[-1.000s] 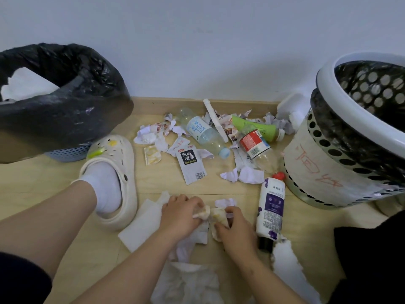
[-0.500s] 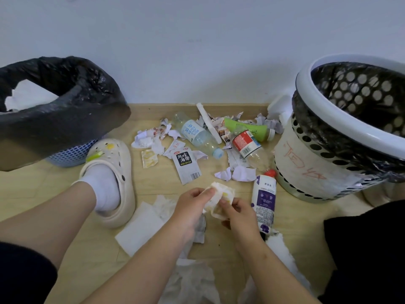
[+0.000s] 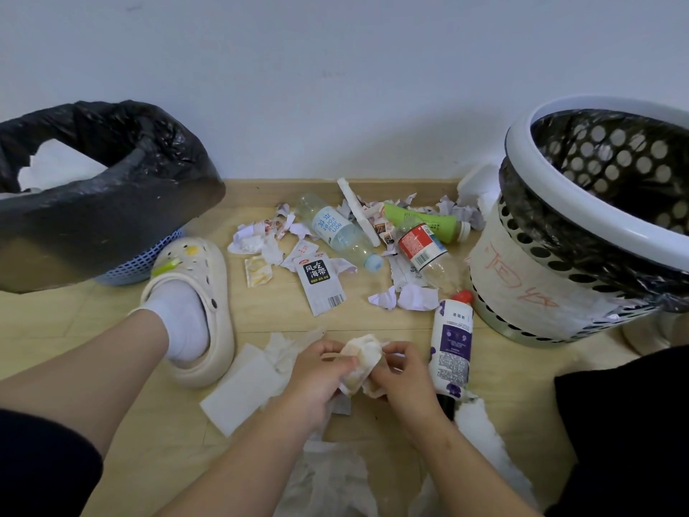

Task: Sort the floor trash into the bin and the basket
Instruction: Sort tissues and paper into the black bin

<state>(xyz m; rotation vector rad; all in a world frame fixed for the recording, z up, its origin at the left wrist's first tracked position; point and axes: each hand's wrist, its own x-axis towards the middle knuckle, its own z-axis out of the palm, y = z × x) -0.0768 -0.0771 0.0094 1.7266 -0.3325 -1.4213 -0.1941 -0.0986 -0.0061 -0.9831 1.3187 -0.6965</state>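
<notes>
Wooden floor (image 3: 261, 322), littered; left hand (image 3: 317, 375) and right hand (image 3: 406, 375) pinching crumpled tissue (image 3: 363, 358) together, bunching it for binning.

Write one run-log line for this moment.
left hand: on crumpled tissue | right hand: on crumpled tissue | bottles: on floor

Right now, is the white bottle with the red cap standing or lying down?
Lying down: the bottle rests flat on the floor, cap toward the basket.
</notes>
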